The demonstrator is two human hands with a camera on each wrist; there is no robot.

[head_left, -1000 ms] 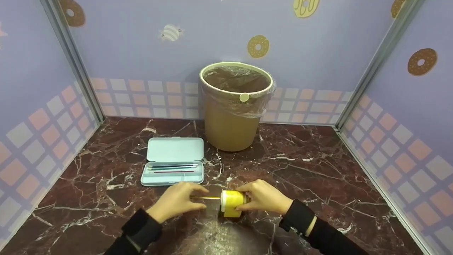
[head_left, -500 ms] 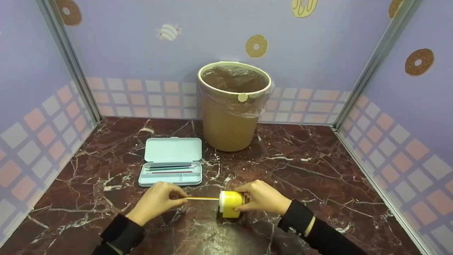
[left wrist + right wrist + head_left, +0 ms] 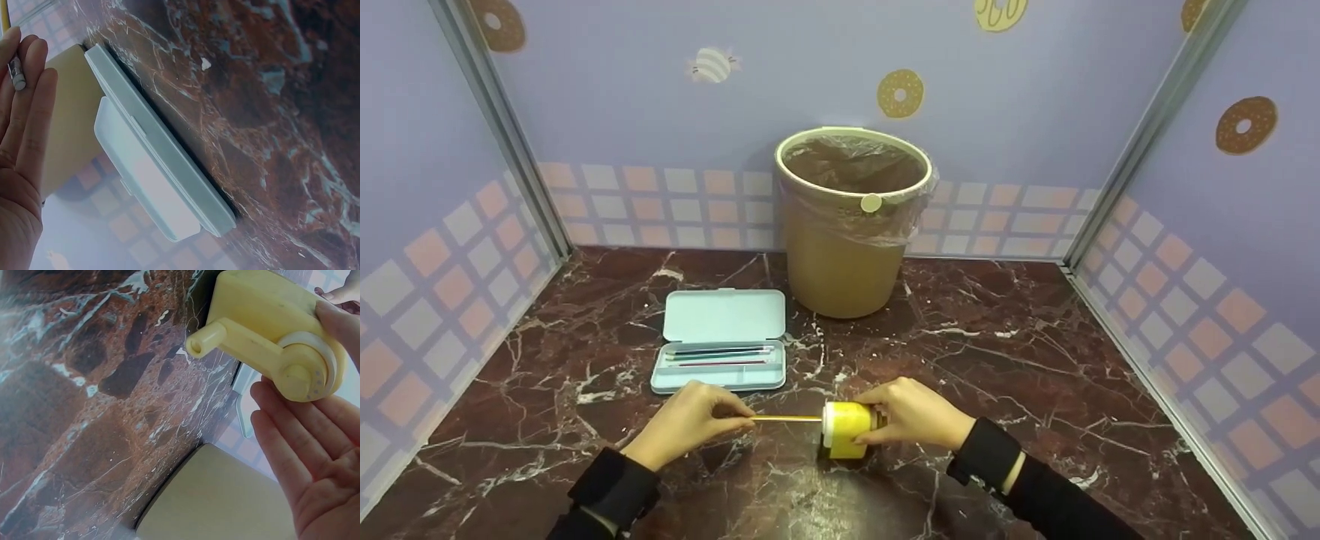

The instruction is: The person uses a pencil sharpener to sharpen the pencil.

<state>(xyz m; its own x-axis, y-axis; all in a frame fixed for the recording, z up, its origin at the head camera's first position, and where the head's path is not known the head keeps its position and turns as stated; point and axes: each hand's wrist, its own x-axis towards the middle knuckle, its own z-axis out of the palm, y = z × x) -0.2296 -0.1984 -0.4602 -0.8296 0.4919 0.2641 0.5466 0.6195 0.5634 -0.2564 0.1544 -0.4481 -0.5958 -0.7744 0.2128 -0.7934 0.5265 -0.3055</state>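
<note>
Being pinched by the left hand (image 3: 690,421), whose fingers were apart a second ago, the pencil (image 3: 789,418) is now being steadied against the yellow sharpener (image 3: 847,429) being gripped by the right hand (image 3: 921,414).

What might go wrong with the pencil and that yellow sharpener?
The left hand pinches the pencil only near its eraser end, so it might slip or twist. The right hand grips the yellow sharpener; if that loosens, the sharpener could shift. The open pencil case lies close to the left hand, so a bump might jolt the pencils inside.
</note>
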